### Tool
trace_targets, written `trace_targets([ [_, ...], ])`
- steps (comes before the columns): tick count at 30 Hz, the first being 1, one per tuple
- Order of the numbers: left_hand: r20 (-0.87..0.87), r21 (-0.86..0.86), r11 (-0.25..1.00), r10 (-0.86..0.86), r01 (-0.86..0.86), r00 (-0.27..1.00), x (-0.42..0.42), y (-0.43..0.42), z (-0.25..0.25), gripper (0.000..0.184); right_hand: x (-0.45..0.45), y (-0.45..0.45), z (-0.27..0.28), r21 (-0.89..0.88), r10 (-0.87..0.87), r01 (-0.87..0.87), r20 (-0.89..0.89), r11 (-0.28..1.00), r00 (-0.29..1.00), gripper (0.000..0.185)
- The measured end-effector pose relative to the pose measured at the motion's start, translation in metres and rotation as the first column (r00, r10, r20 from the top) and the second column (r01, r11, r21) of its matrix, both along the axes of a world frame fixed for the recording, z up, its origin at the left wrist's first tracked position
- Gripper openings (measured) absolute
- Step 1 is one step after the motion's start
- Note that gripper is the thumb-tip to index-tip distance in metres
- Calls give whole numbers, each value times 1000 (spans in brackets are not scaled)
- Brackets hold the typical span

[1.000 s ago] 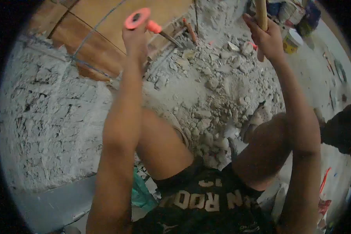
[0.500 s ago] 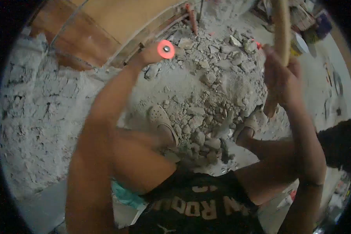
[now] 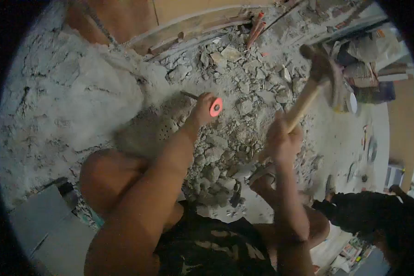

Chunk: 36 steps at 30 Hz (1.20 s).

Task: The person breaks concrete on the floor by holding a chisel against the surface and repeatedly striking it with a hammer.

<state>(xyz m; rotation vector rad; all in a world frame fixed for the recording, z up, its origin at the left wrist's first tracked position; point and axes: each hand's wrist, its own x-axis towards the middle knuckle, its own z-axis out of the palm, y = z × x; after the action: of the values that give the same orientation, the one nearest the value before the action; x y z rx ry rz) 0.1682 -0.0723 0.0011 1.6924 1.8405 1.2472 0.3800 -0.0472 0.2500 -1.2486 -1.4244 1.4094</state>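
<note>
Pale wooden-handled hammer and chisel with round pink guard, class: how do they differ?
The hammer has a pale wooden handle; the chisel, a round pink guard. The hammer, in the right hand, points its head towards the picture's top; the chisel, in the left hand, its tip leftward. Both are hand-held.

dim, greyish light | dark fisheye corners, edges bowed | hammer head (image 3: pixel 324 71) blurred

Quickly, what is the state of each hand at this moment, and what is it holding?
Left hand: closed, holding a chisel.
Right hand: closed, holding a hammer.
</note>
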Motion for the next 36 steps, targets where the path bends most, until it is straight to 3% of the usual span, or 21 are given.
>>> trace_targets([
  [2,56,51,997,56,-59,997,-11,6,10,31,-8,-14,-31,-34,16,-17,-19,999,1000,24],
  [4,230,65,986,133,-152,964,-17,16,4,32,-17,-25,-45,41,40,-45,111,998,993,24],
  [9,344,110,973,154,-203,926,-34,33,7,33,-34,-33,-23,-31,78,-76,73,997,994,23],
  [11,412,95,967,179,-238,894,-37,37,12,33,-34,-32,-14,97,26,-18,-88,995,996,23],
  [13,405,221,932,180,-286,897,-39,42,0,34,-36,-25,-8,89,94,-80,-166,993,982,18],
  [15,399,175,929,236,-327,886,-45,39,5,34,-49,-25,7,108,54,-6,-447,994,893,13],
  [16,392,144,923,277,-356,877,-48,39,8,33,-53,-20,-4,200,163,-63,-540,978,826,7],
  [17,392,140,923,281,-359,876,-50,39,13,33,-58,-20,-19,196,164,-67,-540,978,826,7],
  [19,389,77,928,309,-365,868,-56,42,17,27,-71,-27,-62,147,114,-62,-374,987,920,10],
  [21,318,117,929,301,-352,899,-57,45,8,26,-70,-27,-136,-31,201,-202,-27,979,979,15],
  [22,249,151,932,287,-330,925,-57,46,3,25,-69,-29,-156,-98,304,-293,122,951,945,15],
  [23,143,-92,948,316,-305,938,-52,37,42,27,-70,-30,-170,-176,408,-373,261,911,875,18],
  [27,216,58,931,341,-361,915,-38,39,12,28,-39,-42,-183,-257,361,-300,234,919,903,19],
  [29,331,4,908,395,-420,857,-42,44,6,29,-22,-36,-160,-190,313,-282,163,940,936,19],
  [31,310,22,889,429,-457,849,-49,53,-3,29,-23,-28,-125,65,194,-187,-135,980,972,21],
  [33,255,62,890,423,-451,870,-57,54,-6,30,-45,-17,-75,249,247,-140,-476,958,844,24],
  [34,162,101,895,415,-434,895,-59,52,-4,28,-55,-13,-55,243,245,-142,-477,960,844,24],
  [36,169,117,891,418,-439,893,-56,52,2,26,-68,-4,-31,270,352,-226,-677,936,646,24],
])
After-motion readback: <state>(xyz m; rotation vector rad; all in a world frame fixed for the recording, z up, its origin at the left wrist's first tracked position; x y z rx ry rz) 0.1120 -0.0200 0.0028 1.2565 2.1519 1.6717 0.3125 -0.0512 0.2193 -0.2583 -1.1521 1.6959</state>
